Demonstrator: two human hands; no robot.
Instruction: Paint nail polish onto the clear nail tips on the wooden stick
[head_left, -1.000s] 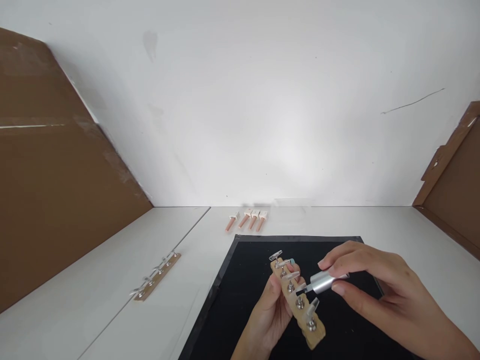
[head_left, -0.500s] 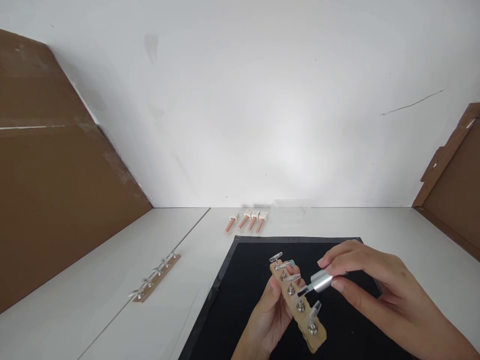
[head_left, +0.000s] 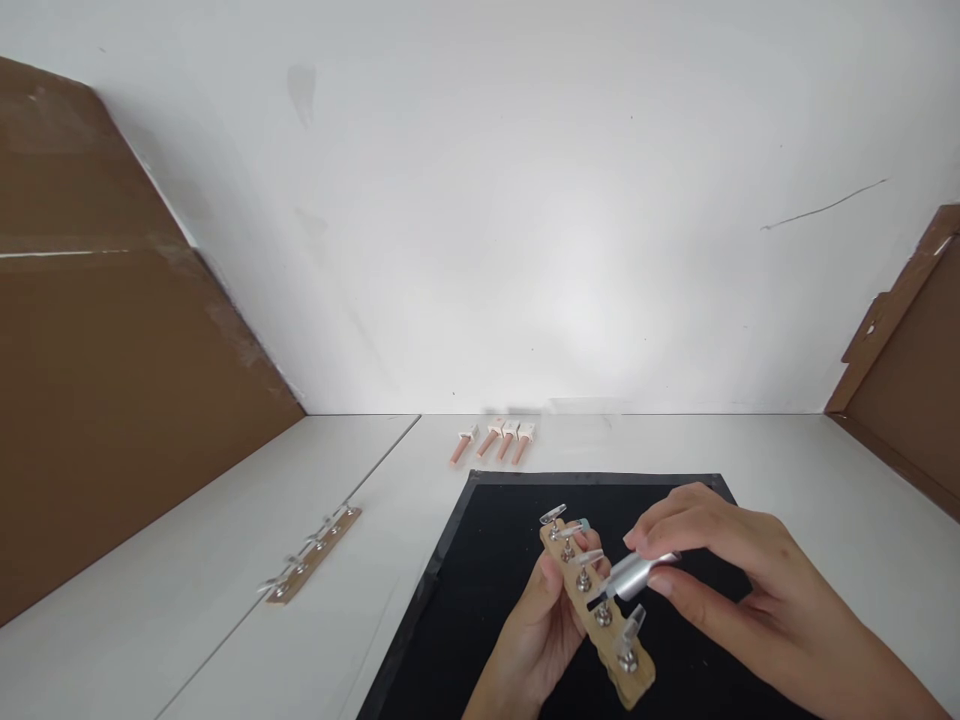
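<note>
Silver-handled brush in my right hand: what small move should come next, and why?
Perhaps sweep the brush lightly where it is: its dark bristles are at the fourth metal stand from the far end, the right hand pinches it, and the left hand holds the wooden strip.

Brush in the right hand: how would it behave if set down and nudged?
The brush would probably roll, since its silver handle looks cylindrical. That shiny surface may be slippery. The dark bristles look thin, so could bend if pressed.

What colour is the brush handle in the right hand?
The brush handle is silver, seen best in the head view.
</note>
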